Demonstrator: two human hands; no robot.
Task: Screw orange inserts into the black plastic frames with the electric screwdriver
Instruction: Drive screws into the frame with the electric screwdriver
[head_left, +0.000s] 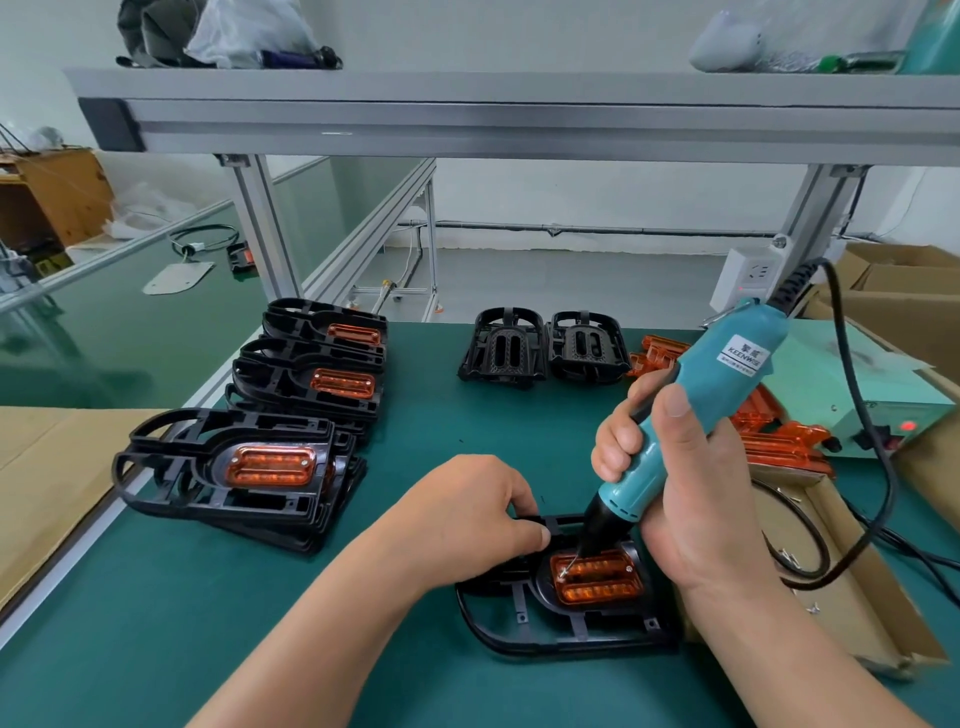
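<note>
Pinching the black frame (571, 643) still, the left hand (467, 514) lets the right hand (696, 499), gripping the electric screwdriver (698, 405), fasten the orange insert (600, 584)

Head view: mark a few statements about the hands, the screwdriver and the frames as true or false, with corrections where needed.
1. The right hand holds the screwdriver. True.
2. The screwdriver tip sits at the right end of the orange insert. False: it sits at the left end.
3. The left hand holds the black frame under the tool. True.
4. The finished stacks lie to the right of the hands. False: they lie to the left.
5. The screwdriver is cordless. False: a black cable runs from its top.
</note>
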